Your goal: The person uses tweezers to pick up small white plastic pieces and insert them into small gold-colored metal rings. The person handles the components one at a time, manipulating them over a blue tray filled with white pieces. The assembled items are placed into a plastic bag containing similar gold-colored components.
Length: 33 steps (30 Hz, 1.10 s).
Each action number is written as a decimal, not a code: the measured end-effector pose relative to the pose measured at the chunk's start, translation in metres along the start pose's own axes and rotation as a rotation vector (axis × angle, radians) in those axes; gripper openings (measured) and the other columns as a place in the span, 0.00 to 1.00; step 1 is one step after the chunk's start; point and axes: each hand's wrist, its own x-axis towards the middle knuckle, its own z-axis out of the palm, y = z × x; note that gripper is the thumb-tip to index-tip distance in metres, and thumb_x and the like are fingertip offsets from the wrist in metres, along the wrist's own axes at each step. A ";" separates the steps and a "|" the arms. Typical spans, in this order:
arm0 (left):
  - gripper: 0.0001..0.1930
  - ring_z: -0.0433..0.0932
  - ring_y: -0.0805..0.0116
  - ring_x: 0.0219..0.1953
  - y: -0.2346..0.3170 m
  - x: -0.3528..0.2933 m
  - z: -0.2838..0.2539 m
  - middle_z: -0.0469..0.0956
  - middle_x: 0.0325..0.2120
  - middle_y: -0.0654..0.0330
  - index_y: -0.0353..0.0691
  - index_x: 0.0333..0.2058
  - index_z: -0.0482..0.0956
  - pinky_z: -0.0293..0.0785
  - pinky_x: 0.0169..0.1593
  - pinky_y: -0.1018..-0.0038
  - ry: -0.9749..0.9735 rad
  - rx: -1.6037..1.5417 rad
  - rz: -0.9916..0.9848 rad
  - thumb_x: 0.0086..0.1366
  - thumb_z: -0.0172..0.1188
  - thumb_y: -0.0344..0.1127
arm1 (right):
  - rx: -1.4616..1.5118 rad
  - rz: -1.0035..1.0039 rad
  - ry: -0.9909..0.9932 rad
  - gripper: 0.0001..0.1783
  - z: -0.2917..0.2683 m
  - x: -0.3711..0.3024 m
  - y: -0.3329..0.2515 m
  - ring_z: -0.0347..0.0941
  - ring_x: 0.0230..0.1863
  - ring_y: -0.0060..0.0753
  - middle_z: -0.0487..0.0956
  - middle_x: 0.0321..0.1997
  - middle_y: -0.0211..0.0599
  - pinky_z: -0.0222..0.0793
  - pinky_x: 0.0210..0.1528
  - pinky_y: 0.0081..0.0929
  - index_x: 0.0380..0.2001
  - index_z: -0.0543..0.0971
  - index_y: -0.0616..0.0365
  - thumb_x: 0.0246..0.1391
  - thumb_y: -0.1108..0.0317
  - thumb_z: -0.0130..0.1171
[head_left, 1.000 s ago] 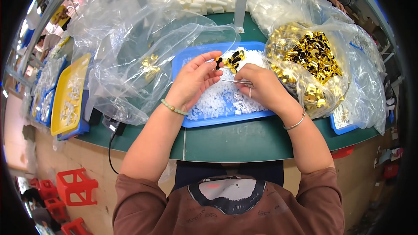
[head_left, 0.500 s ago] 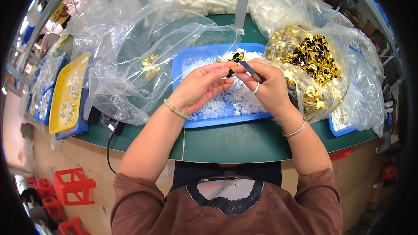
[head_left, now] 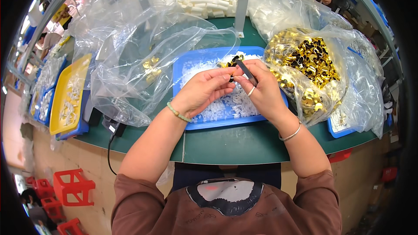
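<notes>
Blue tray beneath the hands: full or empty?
Not empty: small white pieces lie across the blue tray, gold-and-black pieces toward its far side. The left hand and right hand hide some; how full, cannot tell.

We saw faint dark lettering [head_left: 205, 216] on the brown cloth shirt [head_left: 235, 224], a white rectangular label [head_left: 112, 128] on the black box-shaped adapter [head_left: 120, 128], and pale marks [head_left: 387, 172] on a red object [head_left: 390, 177]; we could read none clearly.
</notes>
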 end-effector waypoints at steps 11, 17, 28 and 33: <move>0.17 0.76 0.76 0.44 -0.004 0.002 -0.003 0.77 0.47 0.59 0.30 0.54 0.74 0.74 0.54 0.77 0.009 0.037 -0.014 0.72 0.52 0.34 | -0.080 0.048 0.018 0.08 0.002 -0.002 -0.009 0.72 0.30 0.37 0.75 0.33 0.40 0.67 0.32 0.29 0.35 0.77 0.61 0.51 0.76 0.63; 0.18 0.76 0.73 0.47 -0.003 0.000 -0.001 0.77 0.47 0.57 0.29 0.54 0.72 0.73 0.56 0.76 0.021 0.023 -0.018 0.71 0.53 0.34 | -0.099 0.015 0.031 0.08 0.003 -0.002 -0.006 0.71 0.28 0.37 0.74 0.31 0.40 0.66 0.31 0.29 0.35 0.76 0.61 0.50 0.77 0.63; 0.18 0.76 0.76 0.45 -0.002 -0.001 0.002 0.77 0.47 0.60 0.30 0.55 0.73 0.73 0.54 0.78 0.016 0.031 -0.012 0.71 0.52 0.34 | -0.114 0.090 -0.036 0.09 0.000 -0.002 -0.011 0.69 0.26 0.38 0.72 0.31 0.41 0.65 0.30 0.31 0.36 0.75 0.62 0.50 0.76 0.61; 0.17 0.76 0.77 0.45 -0.002 -0.001 0.003 0.78 0.46 0.60 0.31 0.54 0.74 0.73 0.54 0.78 0.028 0.053 -0.011 0.72 0.52 0.34 | -0.179 0.038 0.024 0.10 0.004 -0.004 -0.006 0.63 0.22 0.22 0.75 0.35 0.33 0.60 0.26 0.21 0.36 0.78 0.61 0.49 0.78 0.63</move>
